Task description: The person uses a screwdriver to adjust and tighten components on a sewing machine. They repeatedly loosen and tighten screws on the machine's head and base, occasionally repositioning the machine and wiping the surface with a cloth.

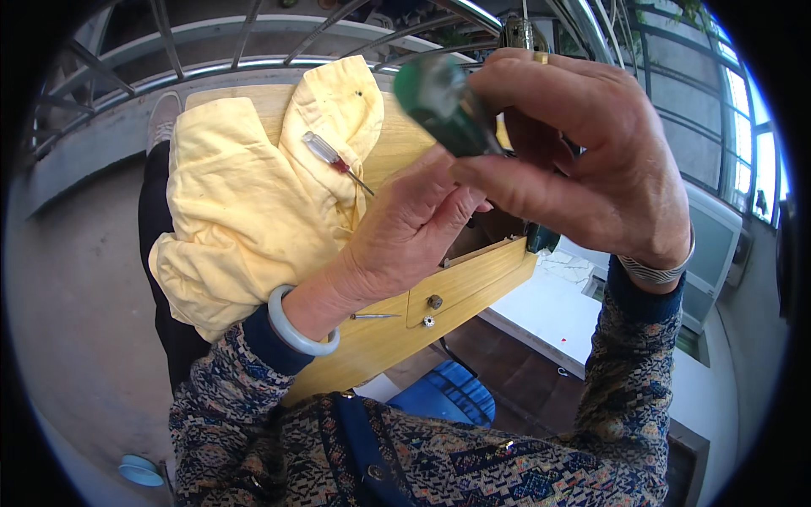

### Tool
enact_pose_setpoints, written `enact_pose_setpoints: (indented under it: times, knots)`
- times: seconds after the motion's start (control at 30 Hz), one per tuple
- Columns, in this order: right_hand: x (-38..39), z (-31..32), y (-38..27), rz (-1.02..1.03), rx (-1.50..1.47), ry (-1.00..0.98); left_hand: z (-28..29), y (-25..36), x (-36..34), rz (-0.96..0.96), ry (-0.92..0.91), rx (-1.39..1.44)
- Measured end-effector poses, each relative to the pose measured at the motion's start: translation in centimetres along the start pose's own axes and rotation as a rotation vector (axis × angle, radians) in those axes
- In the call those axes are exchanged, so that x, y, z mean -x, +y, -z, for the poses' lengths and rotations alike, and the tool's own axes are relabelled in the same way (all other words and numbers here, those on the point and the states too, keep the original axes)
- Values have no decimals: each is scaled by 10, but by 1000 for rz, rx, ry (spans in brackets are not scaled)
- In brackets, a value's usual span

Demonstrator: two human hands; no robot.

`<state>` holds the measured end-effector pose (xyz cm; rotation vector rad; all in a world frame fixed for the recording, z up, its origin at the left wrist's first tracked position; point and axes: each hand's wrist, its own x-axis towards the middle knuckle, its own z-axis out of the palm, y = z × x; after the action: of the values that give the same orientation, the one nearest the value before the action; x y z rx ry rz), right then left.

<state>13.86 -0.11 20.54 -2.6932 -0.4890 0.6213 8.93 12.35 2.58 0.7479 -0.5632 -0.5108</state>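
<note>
My right hand [591, 152] is raised close in front of me, thumb and fingers closed on a green-handled screwdriver [439, 101]. Its rounded handle end points up and left and is smeared by motion; the blade is hidden. Just below and behind it, my left hand [414, 220] reaches over the wooden table, its fingertips mostly covered by the right hand. Whether the left hand grips anything does not show. A small screwdriver [325, 150] with a clear and red handle lies on the yellow cloth [236, 211], left of my hands.
Beneath my hands is a wooden table [338, 372] with an opening and dark green machine parts [541, 238]. A thin metal piece [376, 316], a dark knob [434, 301] and a small metal wheel [429, 322] are near its front. Metal railings [321, 34] run behind; a blue stool [443, 395] stands below.
</note>
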Motion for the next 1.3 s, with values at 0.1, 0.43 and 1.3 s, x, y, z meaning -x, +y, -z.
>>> enact_pose_setpoints:
  times: [0.1, 0.43, 1.3]
  knots:
    - [15, 16, -1, -18, -20, 129, 6, 1, -5, 203, 250, 30]
    - [24, -6, 7, -80, 162, 120, 14, 8, -7, 337, 244, 164]
    - [-6, -27, 9, -37, 137, 36, 27, 24, -15, 113, 230, 221]
